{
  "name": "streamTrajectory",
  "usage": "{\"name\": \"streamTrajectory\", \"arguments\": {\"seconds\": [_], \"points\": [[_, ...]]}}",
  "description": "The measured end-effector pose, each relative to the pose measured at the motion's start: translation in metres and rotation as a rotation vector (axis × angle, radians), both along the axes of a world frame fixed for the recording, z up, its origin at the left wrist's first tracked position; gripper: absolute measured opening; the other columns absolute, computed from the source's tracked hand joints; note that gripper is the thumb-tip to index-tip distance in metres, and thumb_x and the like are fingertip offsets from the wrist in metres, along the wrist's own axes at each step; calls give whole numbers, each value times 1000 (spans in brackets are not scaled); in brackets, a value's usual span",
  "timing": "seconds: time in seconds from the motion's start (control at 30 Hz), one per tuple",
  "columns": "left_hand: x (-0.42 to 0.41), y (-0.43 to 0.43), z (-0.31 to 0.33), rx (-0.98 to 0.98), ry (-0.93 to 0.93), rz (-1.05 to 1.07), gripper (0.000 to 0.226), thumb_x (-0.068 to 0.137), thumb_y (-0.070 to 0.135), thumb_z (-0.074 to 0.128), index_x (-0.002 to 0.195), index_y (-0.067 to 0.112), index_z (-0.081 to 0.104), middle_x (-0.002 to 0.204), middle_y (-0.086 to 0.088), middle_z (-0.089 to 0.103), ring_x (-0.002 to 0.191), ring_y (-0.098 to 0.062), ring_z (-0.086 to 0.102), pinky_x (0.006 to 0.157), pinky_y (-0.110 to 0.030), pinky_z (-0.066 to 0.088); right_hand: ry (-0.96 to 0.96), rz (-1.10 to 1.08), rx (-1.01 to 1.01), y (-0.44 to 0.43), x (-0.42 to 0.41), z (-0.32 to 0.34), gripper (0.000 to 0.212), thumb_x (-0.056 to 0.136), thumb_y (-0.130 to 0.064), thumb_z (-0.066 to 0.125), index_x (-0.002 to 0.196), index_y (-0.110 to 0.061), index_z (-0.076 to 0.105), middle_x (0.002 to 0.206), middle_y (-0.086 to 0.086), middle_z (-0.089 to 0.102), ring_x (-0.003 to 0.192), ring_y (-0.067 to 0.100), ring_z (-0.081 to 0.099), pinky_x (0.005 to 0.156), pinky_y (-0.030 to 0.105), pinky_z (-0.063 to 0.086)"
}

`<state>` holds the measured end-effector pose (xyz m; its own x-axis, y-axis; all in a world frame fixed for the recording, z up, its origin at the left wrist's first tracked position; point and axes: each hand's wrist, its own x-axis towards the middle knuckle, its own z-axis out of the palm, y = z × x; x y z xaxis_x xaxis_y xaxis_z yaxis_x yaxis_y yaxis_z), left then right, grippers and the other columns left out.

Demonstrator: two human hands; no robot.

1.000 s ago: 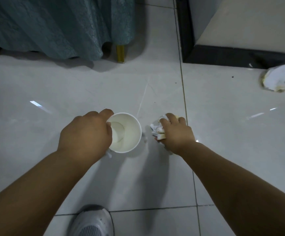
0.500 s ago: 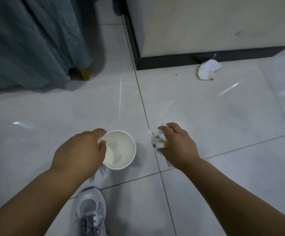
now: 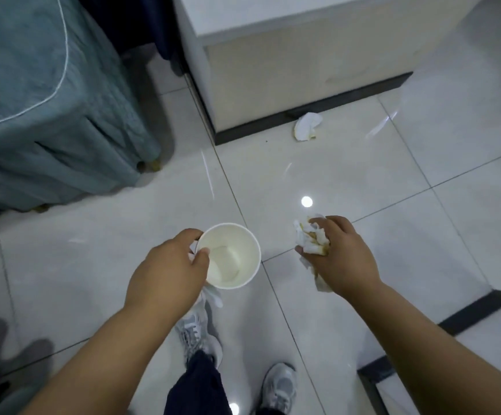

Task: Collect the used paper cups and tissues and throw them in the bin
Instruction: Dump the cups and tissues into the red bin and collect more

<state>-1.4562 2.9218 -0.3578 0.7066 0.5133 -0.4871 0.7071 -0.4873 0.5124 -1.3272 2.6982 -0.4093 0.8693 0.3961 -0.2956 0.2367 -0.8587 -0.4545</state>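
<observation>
Two hands mid-frame. Left hand (image 3: pixel 165 274) fingers (image 3: pixel 202 255) grasp white paper cup (image 3: pixel 234 259) plus tissue scrap (image 3: pixel 213 295); right hand (image 3: pixel 345 259) fingers clench tissue wad (image 3: pixel 309 239). Crumpled tissue (image 3: pixel 307 126) on floor (image 3: pixel 363 175), upper right.

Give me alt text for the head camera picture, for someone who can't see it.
A person's left hand holds a white paper cup by its rim, and the right hand grips crumpled tissues, above a pale tiled floor. A stray tissue lies on the floor beside the dark base of a cream cabinet.

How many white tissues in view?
3 tissues: one in the right hand, one under the left hand's white paper cup, one on the floor beside the beige cabinet. Others may be hidden.
</observation>
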Motion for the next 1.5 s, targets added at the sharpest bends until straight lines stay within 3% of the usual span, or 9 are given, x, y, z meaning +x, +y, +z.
{"name": "streamTrajectory", "arguments": {"seconds": [0.23, 0.43, 0.6, 0.8, 0.9, 1.17, 1.37, 1.5], "points": [[13, -2, 15, -31, 44, 30, 27, 93, 33, 48, 119, 32, 55, 96, 3, 58, 91, -23, 57, 76, -33, 48, 53, -70, -57, -12, 8, 15, 58, 78, -45, 71, 130, -26, 53, 129, -4, 49, 104, 22, 56, 80, 34, 49], [57, 10, -8, -40, 79, -18, 24, 93, 33, 50, 117, 30, 55, 95, 2, 57, 88, -23, 56, 73, -32, 46, 85, -74, -143, -5, 37, -17, 57, 79, -45, 69, 130, -24, 53, 131, -1, 49, 104, 27, 55, 79, 36, 51], [110, 5, -44, -57, 116, -53, 13, 95, 31, 49, 107, 33, 51, 92, 4, 54, 85, -19, 54, 72, -31, 44, 152, -66, -184, -5, 94, -56, 63, 81, -49, 66, 135, -24, 48, 136, 1, 45, 111, 29, 53, 88, 38, 49], [206, -3, -128, -51, 133, 5, 20, 94, 32, 50, 113, 31, 54, 95, 1, 60, 86, -22, 59, 74, -33, 48, 163, 70, -256, -8, 198, -135, 60, 83, -50, 62, 136, -27, 46, 138, 0, 43, 114, 27, 49, 89, 37, 49], [258, -5, -181, -46, 95, 30, 21, 94, 32, 49, 115, 31, 53, 95, 3, 55, 86, -19, 54, 73, -30, 43, 105, 123, -289, -6, 257, -183, 57, 85, -50, 59, 136, -28, 44, 140, -2, 41, 115, 26, 46, 88, 36, 47], [368, 7, -317, -89, 43, -26, 12, 94, 31, 50, 101, 40, 45, 88, 8, 54, 84, -17, 54, 74, -30, 44, -77, 274, -389, 41, 384, -324, 53, 85, -43, 57, 133, -23, 46, 146, 4, 31, 117, 35, 41, 88, 41, 43], [431, 31, -389, -73, 8, -48, 12, 95, 31, 48, 104, 39, 48, 80, 18, 51, 75, -5, 53, 65, -29, 44, -136, 205, -324, 84, 462, -403, 57, 88, -48, 57, 137, -26, 40, 158, 7, 5, 124, 34, 38, 95, 42, 42], [460, 43, -420, -89, -55, 32, 13, 94, 26, 51, 100, 38, 51, 87, 16, 57, 77, -7, 56, 62, -29, 48, -50, 186, -336, 101, 493, -447, 61, 90, -54, 52, 141, -27, 32, 160, 4, -13, 136, 39, 24, 107, 50, 33]]}}
